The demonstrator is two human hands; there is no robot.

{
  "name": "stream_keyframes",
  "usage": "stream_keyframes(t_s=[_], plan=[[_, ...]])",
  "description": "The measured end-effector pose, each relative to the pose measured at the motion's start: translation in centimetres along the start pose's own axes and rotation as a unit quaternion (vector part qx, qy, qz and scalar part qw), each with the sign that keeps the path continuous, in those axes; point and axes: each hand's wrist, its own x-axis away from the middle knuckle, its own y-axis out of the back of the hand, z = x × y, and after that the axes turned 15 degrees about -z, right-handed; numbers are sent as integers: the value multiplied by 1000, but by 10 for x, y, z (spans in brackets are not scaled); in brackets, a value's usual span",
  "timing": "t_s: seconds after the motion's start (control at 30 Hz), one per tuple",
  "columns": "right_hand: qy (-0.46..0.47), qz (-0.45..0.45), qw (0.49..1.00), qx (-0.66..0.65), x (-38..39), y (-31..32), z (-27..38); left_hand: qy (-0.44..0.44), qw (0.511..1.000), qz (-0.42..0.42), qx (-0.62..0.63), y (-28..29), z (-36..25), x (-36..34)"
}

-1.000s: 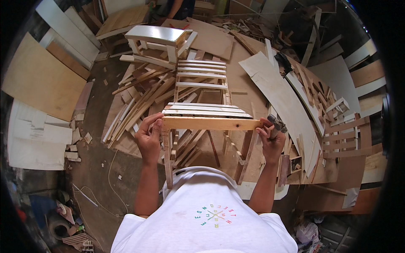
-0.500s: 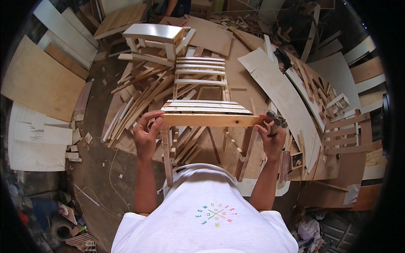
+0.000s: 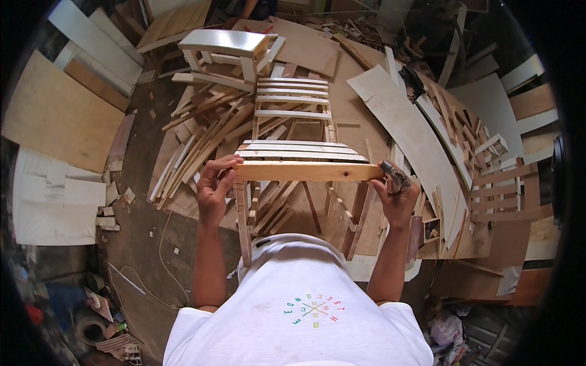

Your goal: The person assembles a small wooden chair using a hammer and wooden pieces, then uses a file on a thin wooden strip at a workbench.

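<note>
A wooden chair with a slatted seat and slatted backrest stands upright in front of me, its front legs towards me. Across the tops of those legs lies a bare wooden slat with a dark knot near its right end. My left hand pinches the slat's left end between thumb and fingers at the left leg. At the other end, my right hand steadies the slat with its fingertips. A hammer is also tucked in that hand; its handle is mostly hidden.
Left of the chair lies a pile of wooden strips. A small white-topped stool stands beyond it. Long pale boards lie to the right, with offcuts around them. Sheets of board lean at the left. A cable runs over the floor.
The hammer has turned in my right hand, its head now less visible. My view has shifted slightly. Both hands stay at the slat's ends.
</note>
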Motion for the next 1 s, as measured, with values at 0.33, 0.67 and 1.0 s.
stream_keyframes(t_s=[0.33, 0.67, 1.0], plan=[[7, -12, 988, -153, 7, 2, -14, -14, 999, -24, -21, -5, 4, 6], [-20, -2, 990, -139, 8, 2, -20, 3, 999, -23, -49, -1, 5, 6], [-85, -6, 972, -220, 14, -3, -25, 13, 1000, -19, 4, 3, 21, 5]])
